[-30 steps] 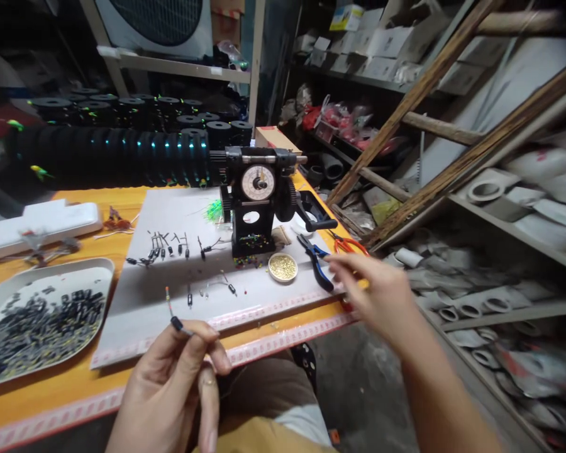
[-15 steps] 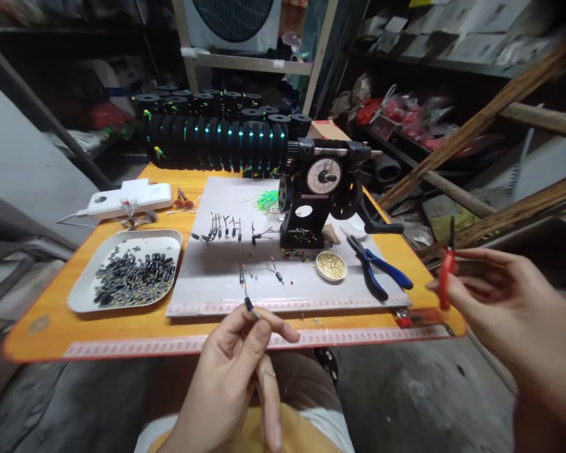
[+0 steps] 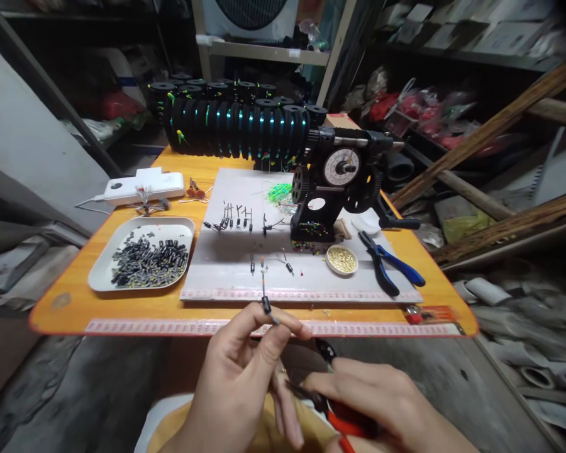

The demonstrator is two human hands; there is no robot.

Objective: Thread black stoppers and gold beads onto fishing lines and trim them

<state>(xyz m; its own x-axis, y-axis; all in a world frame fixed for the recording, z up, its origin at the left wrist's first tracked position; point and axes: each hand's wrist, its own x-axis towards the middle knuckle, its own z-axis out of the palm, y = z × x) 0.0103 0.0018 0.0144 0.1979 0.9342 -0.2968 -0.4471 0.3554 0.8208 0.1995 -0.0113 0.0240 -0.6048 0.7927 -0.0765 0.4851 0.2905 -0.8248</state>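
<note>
My left hand (image 3: 238, 371) pinches a small black cylindrical piece (image 3: 266, 305) between thumb and forefinger, above the table's front edge. A thin stem with an orange band sticks up from the piece, and a greyish end shows by the thumb. Low at the right, my right hand (image 3: 382, 396) is wrapped round a red-handled hand tool (image 3: 351, 425). Its dark, narrow tip points left, close to the lower fingers of my left hand. Blur and the fingers hide whether its jaws are apart. Similar black pieces (image 3: 289, 268) lie on the white board (image 3: 226, 270) beyond.
A white tray (image 3: 94, 280) of small black and grey parts stands at left. Gold beads fill a small dish (image 3: 342, 260) beside blue-handled pliers (image 3: 389, 261). A black winding machine (image 3: 318, 207) carries a row of spools (image 3: 236, 129). A white power strip (image 3: 144, 187) lies at the back left.
My right hand has brought the red-handled tool from the right side down and left, close to my left hand. The left hand keeps its pinch. The view has shifted slightly.
</note>
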